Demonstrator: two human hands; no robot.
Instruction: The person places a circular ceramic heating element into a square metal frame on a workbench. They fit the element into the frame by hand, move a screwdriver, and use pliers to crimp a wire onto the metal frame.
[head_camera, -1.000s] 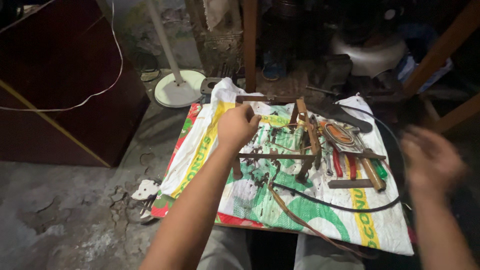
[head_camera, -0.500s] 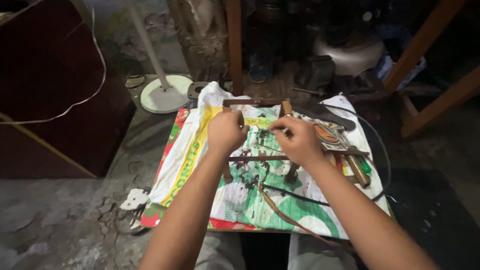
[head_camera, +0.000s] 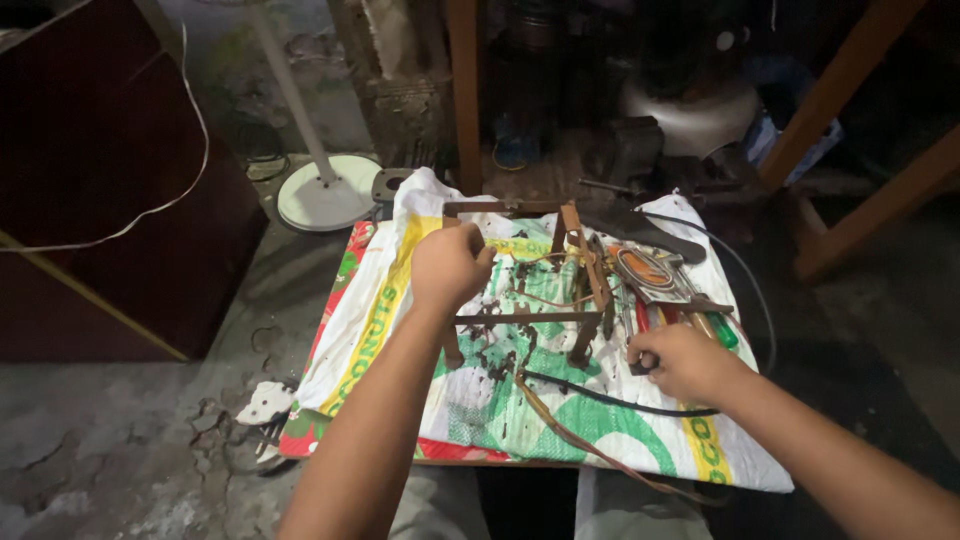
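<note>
The head view looks down on a low table draped with a white, green and yellow woven sack (head_camera: 380, 330). Far to the left of both hands stands a round white fan base (head_camera: 325, 195) on the grey floor, beside a dark red cabinet (head_camera: 90, 200). The left hand (head_camera: 448, 268) is curled into a fist around the left upright of a rusty metal frame (head_camera: 530, 300), which stands on the sack between the two hands, its crossbar running just below the left knuckles. A black cable (head_camera: 610, 397) and a brown strap (head_camera: 570, 432) lie on the sack in front of the frame, nearer the person. The right hand (head_camera: 685, 362) is closed, its fingertips pinching a small dark object too small to identify, right at the cable's end. Just beyond the right hand lies a cluster of hand tools (head_camera: 670, 290), among them a green-handled screwdriver (head_camera: 722, 332).
</note>
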